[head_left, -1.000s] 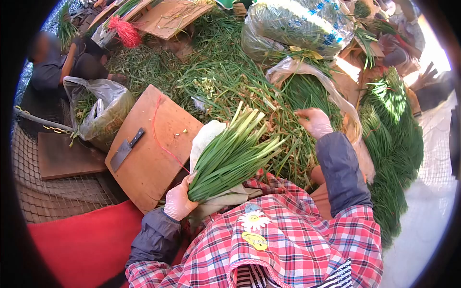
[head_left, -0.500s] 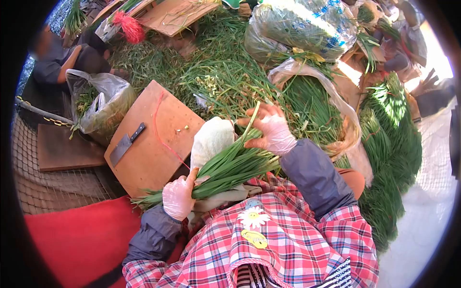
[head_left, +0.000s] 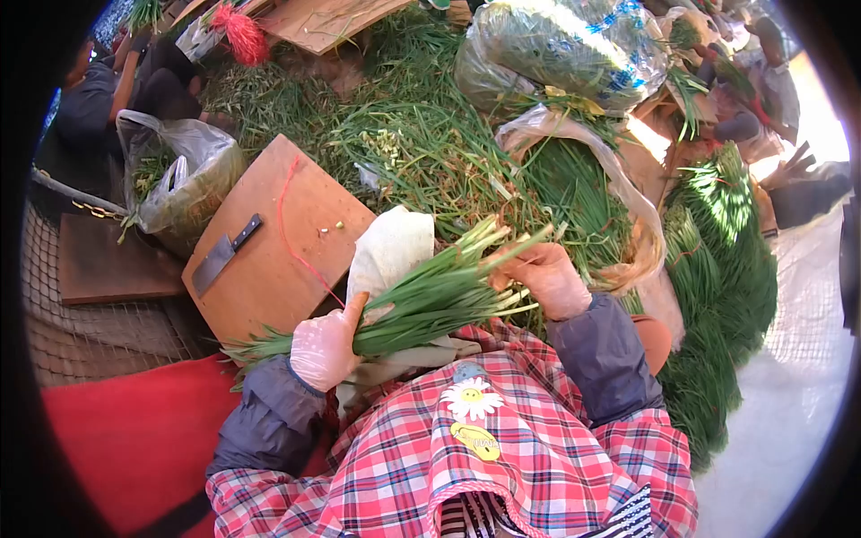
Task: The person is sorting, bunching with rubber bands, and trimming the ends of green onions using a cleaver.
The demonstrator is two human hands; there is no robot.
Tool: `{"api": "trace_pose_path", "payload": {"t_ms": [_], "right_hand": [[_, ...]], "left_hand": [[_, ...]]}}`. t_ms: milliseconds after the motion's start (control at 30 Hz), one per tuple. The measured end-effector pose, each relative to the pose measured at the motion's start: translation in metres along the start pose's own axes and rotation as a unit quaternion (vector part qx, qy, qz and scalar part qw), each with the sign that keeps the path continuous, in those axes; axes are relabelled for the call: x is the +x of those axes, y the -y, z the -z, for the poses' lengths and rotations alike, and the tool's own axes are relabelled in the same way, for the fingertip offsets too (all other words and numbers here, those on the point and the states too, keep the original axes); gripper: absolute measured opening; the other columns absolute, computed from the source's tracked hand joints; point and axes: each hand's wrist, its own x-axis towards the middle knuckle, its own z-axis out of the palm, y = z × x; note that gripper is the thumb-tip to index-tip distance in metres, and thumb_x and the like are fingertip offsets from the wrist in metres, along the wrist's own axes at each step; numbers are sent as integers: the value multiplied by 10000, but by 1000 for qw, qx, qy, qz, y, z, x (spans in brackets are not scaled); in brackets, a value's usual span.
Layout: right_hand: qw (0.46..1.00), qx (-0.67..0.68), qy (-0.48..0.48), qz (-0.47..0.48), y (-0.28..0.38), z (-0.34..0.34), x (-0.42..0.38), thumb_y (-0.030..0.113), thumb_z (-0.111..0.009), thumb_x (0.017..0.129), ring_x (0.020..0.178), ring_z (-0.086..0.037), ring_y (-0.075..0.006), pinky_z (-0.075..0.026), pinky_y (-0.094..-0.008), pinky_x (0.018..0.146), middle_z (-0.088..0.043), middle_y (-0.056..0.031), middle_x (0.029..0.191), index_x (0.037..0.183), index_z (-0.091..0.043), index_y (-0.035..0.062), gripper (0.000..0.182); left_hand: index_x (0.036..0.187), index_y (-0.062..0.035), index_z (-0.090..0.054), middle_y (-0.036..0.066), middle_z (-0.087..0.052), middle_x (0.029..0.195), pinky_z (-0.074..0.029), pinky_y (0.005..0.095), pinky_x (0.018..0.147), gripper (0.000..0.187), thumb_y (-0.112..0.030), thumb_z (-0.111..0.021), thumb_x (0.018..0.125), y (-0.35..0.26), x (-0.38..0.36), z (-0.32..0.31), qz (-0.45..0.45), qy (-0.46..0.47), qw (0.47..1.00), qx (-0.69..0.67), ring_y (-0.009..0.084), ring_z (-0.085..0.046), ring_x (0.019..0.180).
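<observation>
A thick bunch of garlic chives [head_left: 421,309] lies across my lap, its pale cut ends to the right and its leaf tips to the left. My left hand [head_left: 325,348], in a thin clear glove, is wrapped round the leafy part with the thumb on top. At the pale ends, my gloved right hand [head_left: 545,278] has its fingers closed on a chive stalk [head_left: 523,244]. Some of its fingertips are hidden behind the stalks. A whitish cloth [head_left: 391,247] shows just beyond the bunch.
A cleaver [head_left: 226,254] and a red string [head_left: 289,215] lie on a wooden board [head_left: 269,296] to the left. Loose chives [head_left: 421,152] cover the ground ahead. Tied bunches [head_left: 726,287] are heaped at right. Other people sit at upper left and upper right.
My right hand has moved right and slightly down, from above the bunch to its pale ends, and its fingers have closed. The pale ends now show more. My left hand keeps its hold.
</observation>
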Motion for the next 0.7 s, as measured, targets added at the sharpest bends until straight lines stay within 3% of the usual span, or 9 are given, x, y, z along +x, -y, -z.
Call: {"api": "trace_pose_path", "payload": {"t_ms": [100,167,300,333,367,433,533,600,700], "right_hand": [[800,-597,-46,45,-22,-16,13,229,-573,871,561,-601,-269,-490,-368,554,-637,-100,655,770,-658,60,215],[682,-722,105,50,-24,-60,5,249,-507,873,610,-627,-323,-505,-407,570,-640,-139,696,797,-653,71,243],[919,-356,-41,163,-40,-32,10,159,-593,739,617,-619,-237,-479,-366,563,-642,-97,691,728,-625,70,95],[970,-216,-94,63,-17,-10,14,143,-600,723,596,-588,-207,-466,-343,568,-637,-75,688,731,-626,67,81],[986,-69,-145,-39,6,18,15,128,-606,707,574,-558,-178,-453,-321,572,-633,-52,684,733,-626,63,72],[960,115,-229,114,21,80,3,177,-625,803,569,-496,-123,-426,-279,570,-644,-46,755,845,-676,83,115],[962,-194,-189,-9,15,116,2,168,-606,839,735,-587,-123,-470,-265,719,-669,-65,840,1007,-660,39,218],[888,-446,-108,-36,18,110,7,145,-570,873,904,-594,-130,-447,-263,842,-674,-93,983,1139,-620,64,283],[930,-364,-35,34,36,77,37,263,-639,804,864,-633,-214,-466,-317,815,-673,-145,912,1067,-655,65,329]], "left_hand": [[1274,-82,-447,148,-627,767,-484,419,586,634,-192,-677,693,0,-1,-2,-9,1,1000,6,334,-622,678],[1276,-78,-442,151,-622,755,-481,422,579,630,-188,-671,700,-1,0,2,-8,13,1000,23,335,-619,663],[1276,-84,-442,149,-607,727,-476,419,559,609,-158,-653,710,0,-4,-3,-11,-12,999,39,325,-614,637],[1277,-85,-442,149,-604,722,-475,417,557,606,-147,-649,711,0,-5,-3,-6,-13,999,43,321,-614,637],[1278,-86,-442,149,-601,718,-475,415,556,603,-136,-644,712,0,-6,-4,-1,-14,999,47,318,-614,637],[1286,-94,-439,139,-589,707,-472,408,548,612,-111,-633,706,5,-8,-13,-9,-44,998,46,311,-609,626],[1296,-111,-440,116,-560,694,-460,396,543,644,-83,-629,681,8,-11,-20,-21,-60,996,58,295,-592,612],[1314,-131,-431,96,-527,689,-441,381,536,673,-74,-618,671,9,-5,-22,-43,-80,992,85,271,-562,591],[1343,-172,-416,66,-469,683,-409,353,526,684,-72,-576,686,9,-11,-29,-74,-109,983,128,228,-509,556]]}}
